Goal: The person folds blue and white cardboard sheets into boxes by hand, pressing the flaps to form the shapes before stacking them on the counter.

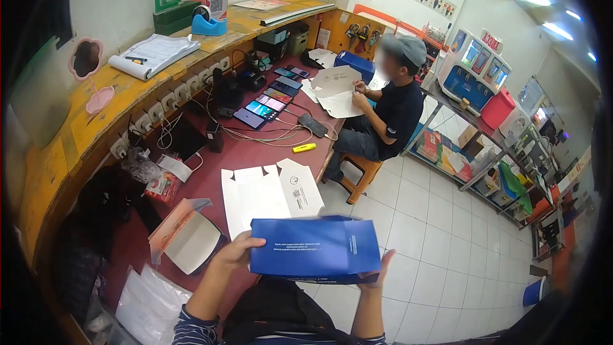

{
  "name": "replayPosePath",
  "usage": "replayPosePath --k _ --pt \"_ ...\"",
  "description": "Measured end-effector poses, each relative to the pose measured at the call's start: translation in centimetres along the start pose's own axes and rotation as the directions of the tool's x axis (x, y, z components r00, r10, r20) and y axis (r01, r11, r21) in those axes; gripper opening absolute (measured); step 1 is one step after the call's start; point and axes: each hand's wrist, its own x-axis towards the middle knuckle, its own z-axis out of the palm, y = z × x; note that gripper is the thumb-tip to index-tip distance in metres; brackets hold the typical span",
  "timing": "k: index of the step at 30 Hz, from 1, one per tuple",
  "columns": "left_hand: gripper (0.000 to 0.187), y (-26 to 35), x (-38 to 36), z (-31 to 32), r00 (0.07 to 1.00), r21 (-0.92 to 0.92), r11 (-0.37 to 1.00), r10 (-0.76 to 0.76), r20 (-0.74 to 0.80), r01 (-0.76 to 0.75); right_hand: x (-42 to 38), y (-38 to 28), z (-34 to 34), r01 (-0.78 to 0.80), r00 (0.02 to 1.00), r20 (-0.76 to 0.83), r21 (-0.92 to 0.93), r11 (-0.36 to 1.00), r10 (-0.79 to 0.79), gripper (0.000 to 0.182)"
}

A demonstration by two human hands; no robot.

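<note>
A blue cardboard box (313, 246) with small white print is held up in front of me, above the near edge of the table. My left hand (237, 250) grips its left end, thumb on the upper face and the other fingers hidden beneath. At the opposite end my right hand (382, 269) supports the box, with the thumb pointing up past the edge and most fingers out of sight. Just beyond the box lies a flat unfolded white carton sheet (258, 195) with printed marks. To the left stands an open orange-and-white box (191, 243).
A seated person (399, 99) handles another carton sheet (335, 89) across the table. Several phones (260, 110) with cables, and a yellow highlighter (304, 148), lie on the red tabletop (198, 179). Clear plastic bags (150, 300) sit at lower left. A raised yellow counter (246, 22) runs along the wall.
</note>
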Motion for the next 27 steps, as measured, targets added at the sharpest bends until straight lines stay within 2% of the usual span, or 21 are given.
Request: replayPosePath --k 2,4,6,7,8,9,10,12,14,15,16,17,18,19,20,22,23,24,25,26,27 --pt "0.054 0.2 -0.3 -1.0 0.999 0.091 0.995 0.039 -0.001 -0.038 -0.8 -1.3 -1.0 -0.178 0.955 -0.294 -0.445 0.878 0.045 0.044" --pt "0.058 0.2 -0.3 -0.6 0.997 0.183 0.98 0.081 -0.001 -0.08 0.0 -1.0 -1.7 -0.141 0.965 -0.262 -0.454 0.88 0.02 0.04" --pt "0.061 -0.8 -0.2 1.6 0.89 -0.397 0.809 0.454 -0.046 -0.433 1.4 0.1 0.0 -0.106 0.974 -0.225 -0.465 0.879 -0.001 0.037" --pt "0.066 -1.9 0.1 1.8 0.871 -0.309 0.867 0.457 0.181 -0.39 1.7 1.3 1.0 -0.04 0.967 -0.247 -0.391 0.919 -0.063 0.031" --pt "0.066 -4.3 1.5 -0.2 0.866 0.091 0.914 0.339 0.367 -0.396 2.0 2.6 2.1 0.028 0.954 -0.275 -0.316 0.948 -0.12 0.025" --pt "0.048 -3.6 1.0 2.9 0.914 0.186 0.946 0.187 0.359 -0.266 2.2 4.2 3.9 0.064 0.949 -0.276 -0.296 0.953 -0.15 0.023" --pt "0.034 -3.5 0.0 5.5 0.973 0.012 0.993 0.114 0.199 -0.119 2.3 5.6 5.2 0.101 0.944 -0.278 -0.275 0.956 -0.179 0.021" --pt "0.031 -4.3 0.1 6.3 0.868 -0.649 0.753 0.247 0.431 0.108 2.5 6.5 5.6 0.136 0.957 -0.217 -0.241 0.961 -0.19 0.022" --pt "0.033 -5.3 1.0 7.0 0.789 -0.755 0.631 0.366 0.494 0.18 2.8 6.7 5.8 0.328 0.903 -0.149 -0.364 0.871 -0.403 0.025" --pt "0.038 -5.7 1.4 7.1 0.698 -0.827 0.496 0.492 0.52 0.266 2.7 6.6 6.0 0.311 0.902 -0.17 -0.378 0.872 -0.396 0.026" --pt "0.038 -6.1 1.6 7.0 0.698 -0.827 0.497 0.493 0.52 0.265 2.7 6.7 6.4 0.311 0.903 -0.169 -0.378 0.872 -0.396 0.026" --pt "0.041 -6.5 1.8 6.9 0.788 -0.576 0.775 0.515 0.338 -0.259 2.8 7.0 7.1 0.334 0.859 -0.182 -0.508 0.794 -0.478 0.027" --pt "0.045 -6.6 2.0 6.8 0.769 -0.042 0.783 0.618 0.16 -0.621 2.7 7.2 8.0 0.341 0.811 -0.18 -0.627 0.7 -0.557 0.028" --pt "0.043 -6.5 2.0 7.5 0.672 0.201 0.648 0.737 0.074 -0.734 2.3 7.2 10.4 0.287 0.83 -0.19 -0.661 0.693 -0.525 0.028" --pt "0.043 -6.2 2.0 8.6 0.671 0.204 0.648 0.738 0.071 -0.734 2.4 7.7 9.5 0.286 0.831 -0.19 -0.66 0.695 -0.522 0.028" --pt "0.03 -5.1 1.9 10.7 0.628 0.254 0.696 0.716 -0.303 -0.671 2.4 9.2 5.5 0.273 0.916 0.06 -0.817 0.508 -0.396 0.041" --pt "0.019 -4.4 1.5 10.6 0.713 0.149 0.76 0.647 -0.272 -0.632 2.1 9.4 3.6 0.157 0.968 -0.023 -0.716 0.68 -0.248 0.04" --pt "0.019 -3.9 1.3 10.2 0.713 0.148 0.76 0.646 -0.271 -0.632 2.2 8.8 3.6 0.157 0.968 -0.024 -0.717 0.679 -0.249 0.04" --pt "0.019 -3.5 1.1 9.8 0.792 0.079 0.82 0.569 -0.221 -0.567 2.7 8.0 3.7 0.193 0.98 0.012 -0.328 0.925 -0.2 0.038" --pt "0.02 -3.2 0.9 9.5 0.857 0.016 0.87 0.488 -0.164 -0.492 3.5 6.9 4.9 0.16 0.983 0.066 0.13 0.978 -0.17 0.036" --pt "0.011 -2.7 0.8 9.3 0.862 0.045 0.875 0.482 -0.158 -0.482 3.4 5.6 6.7 0.18 0.984 -0.013 0.051 0.982 -0.179 0.033"
